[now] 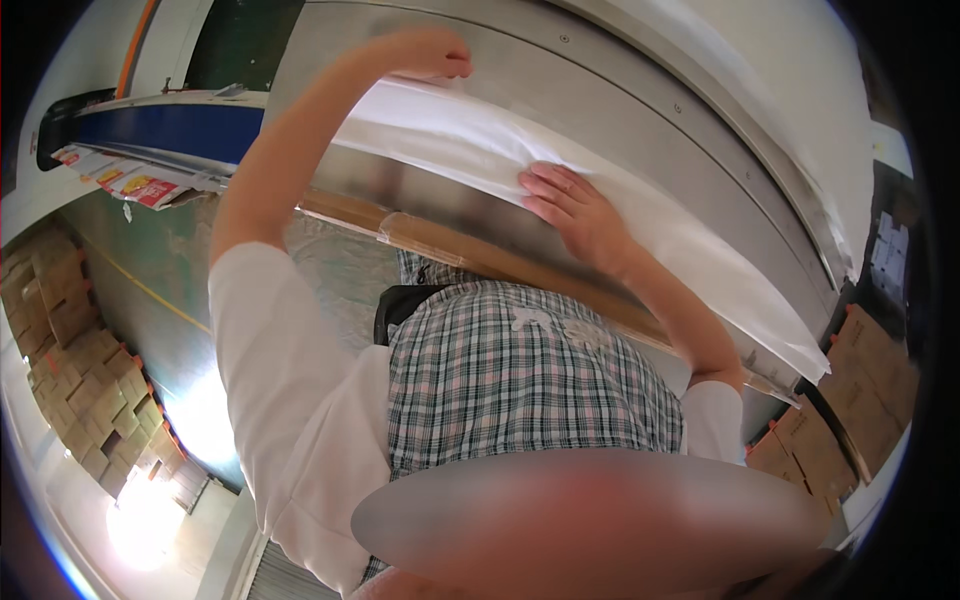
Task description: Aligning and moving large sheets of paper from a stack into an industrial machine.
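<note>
A long, thin white sheet [690,255] lies along the near side of a grey metal worktop [600,125], with soft folds. My right hand [575,205] rests on its near edge, fingers stretched out and flat. Farther away to the left, my left hand [425,55] is closed, fingers curled inward, just beyond the sheet's far edge. Whatever it may hold is hidden. I cannot tell whether the sheet is plastic, paper or cloth.
Brown cardboard edging [430,235] runs along the worktop's front, close to my body. To the left is a blue conveyor belt [165,130] with printed packaging [135,180] beside it. Stacked cartons stand at far left [95,400] and right [855,400].
</note>
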A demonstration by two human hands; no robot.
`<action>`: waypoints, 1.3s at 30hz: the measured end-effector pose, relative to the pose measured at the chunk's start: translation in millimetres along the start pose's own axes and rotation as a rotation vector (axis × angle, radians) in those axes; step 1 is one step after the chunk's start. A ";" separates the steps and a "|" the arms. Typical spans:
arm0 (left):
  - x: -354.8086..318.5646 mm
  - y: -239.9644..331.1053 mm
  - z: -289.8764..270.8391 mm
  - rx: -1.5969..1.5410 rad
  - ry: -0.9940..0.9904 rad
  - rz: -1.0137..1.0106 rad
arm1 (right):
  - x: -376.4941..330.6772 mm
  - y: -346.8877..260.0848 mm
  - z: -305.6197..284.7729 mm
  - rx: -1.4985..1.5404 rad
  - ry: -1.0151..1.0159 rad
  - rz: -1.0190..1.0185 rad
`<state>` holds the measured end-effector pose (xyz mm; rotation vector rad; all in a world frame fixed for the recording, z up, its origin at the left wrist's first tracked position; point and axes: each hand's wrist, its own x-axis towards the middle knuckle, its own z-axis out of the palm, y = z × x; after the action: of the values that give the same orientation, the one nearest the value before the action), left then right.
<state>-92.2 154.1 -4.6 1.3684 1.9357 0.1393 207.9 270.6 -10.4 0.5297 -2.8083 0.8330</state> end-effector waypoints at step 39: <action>-36.1 -0.7 101.8 0.235 0.652 -0.265 | -92.2 -10.0 -40.3 -0.104 0.136 0.413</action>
<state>-23.8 90.8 -59.3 1.2941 2.7322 0.2601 299.1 311.6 4.6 -0.1267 -2.8512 0.7469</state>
